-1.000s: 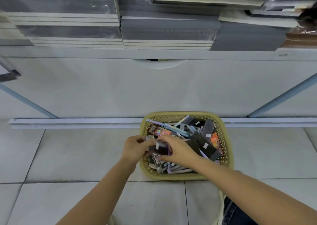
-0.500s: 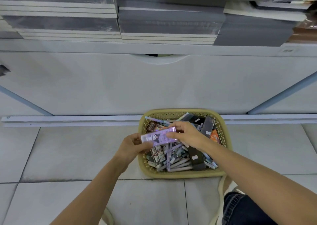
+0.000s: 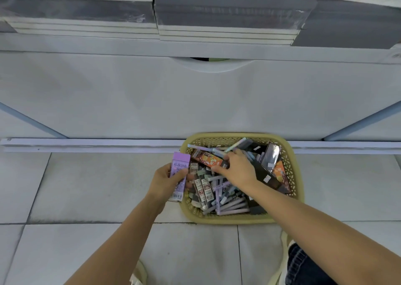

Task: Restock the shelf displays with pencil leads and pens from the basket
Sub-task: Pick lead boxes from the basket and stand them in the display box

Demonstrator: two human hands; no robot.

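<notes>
- You're in the picking step: crouched at the basket [image 3: 227,220] on the floor [image 3: 86,187], gathering stock before anything goes up to the shelf [image 3: 130,45].
- Your left hand [image 3: 168,181] grips a purple pack [image 3: 180,171], with the thumb across its front and the fingers curled behind. It's held upright just outside the basket's left rim.
- The purple pack is a slim, flat rectangular carton with "KUROMI" printed near the top and a barcode at the bottom end. It looks light and rigid, so it should be easy to hold one-handed.
- Your right hand [image 3: 235,169] is down in the basket with the fingers spread. The thumb sits on one side of the orange-brown box [image 3: 208,159] and the forefinger on the other, at its near end. I cannot tell whether it has closed on the box or only touches it.
- The basket is crowded. Pastel pens [image 3: 232,205] are piled along the near side, small lead cases [image 3: 205,189] lie left of centre, and dark cartons lean at the right.
- My read on the next move: close firmly on that box and lift it straight up so the loose pens don't come with it. Then pair it with the purple pack, or hand it across.
- After that you'll need to stand and find the right display. Only wrapped stacks of pads [image 3: 227,17] show on the shelf above.
</notes>
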